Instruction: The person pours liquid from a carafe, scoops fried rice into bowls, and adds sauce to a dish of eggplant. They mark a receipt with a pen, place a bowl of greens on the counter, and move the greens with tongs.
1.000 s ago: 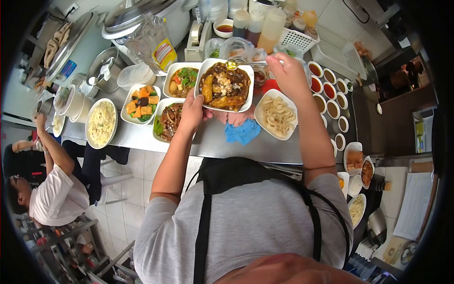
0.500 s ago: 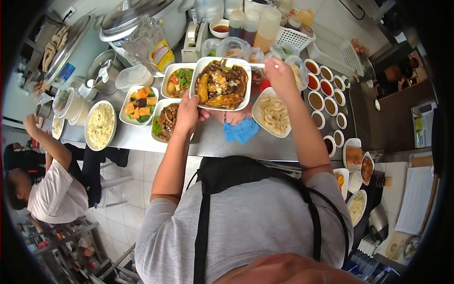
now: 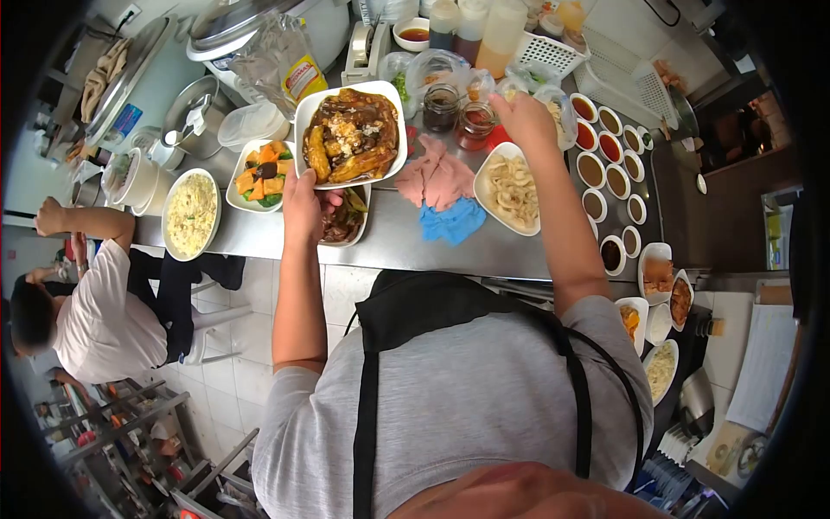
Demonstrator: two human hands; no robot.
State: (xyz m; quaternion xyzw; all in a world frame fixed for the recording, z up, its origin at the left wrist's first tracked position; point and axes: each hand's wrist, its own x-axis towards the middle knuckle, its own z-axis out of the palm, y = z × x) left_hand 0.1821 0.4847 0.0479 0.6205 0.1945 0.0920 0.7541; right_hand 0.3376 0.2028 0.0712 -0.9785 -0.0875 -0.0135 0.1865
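My left hand (image 3: 304, 208) grips the near edge of a white square bowl (image 3: 304, 169), held above the other dishes. In it lie browned, eggplant-like pieces (image 3: 354, 138) in dark sauce, topped with pale chopped bits. My right hand (image 3: 526, 121) is over the plastic bags (image 3: 432, 69) at the back, fingers bent together; what they hold, if anything, is hidden. Left of it stand a jar of dark sauce (image 3: 441, 108) and a jar of red sauce (image 3: 475, 125). Below it sits a white bowl of pale strips (image 3: 510, 186). A brown meat dish (image 3: 344, 223) is partly covered by the raised bowl.
Pink (image 3: 439, 173) and blue (image 3: 452, 221) cloths lie on the steel counter (image 3: 398, 251). Several sauce cups (image 3: 591, 170) stand at right. A fried rice plate (image 3: 192, 216) and an orange-cube dish (image 3: 262, 177) are at left. Another person (image 3: 108, 303) sits beyond the left end.
My left hand has moved the bowl left, uncovering the two jars and pink cloth. The white spoon has left my right hand, which is now over the bags.
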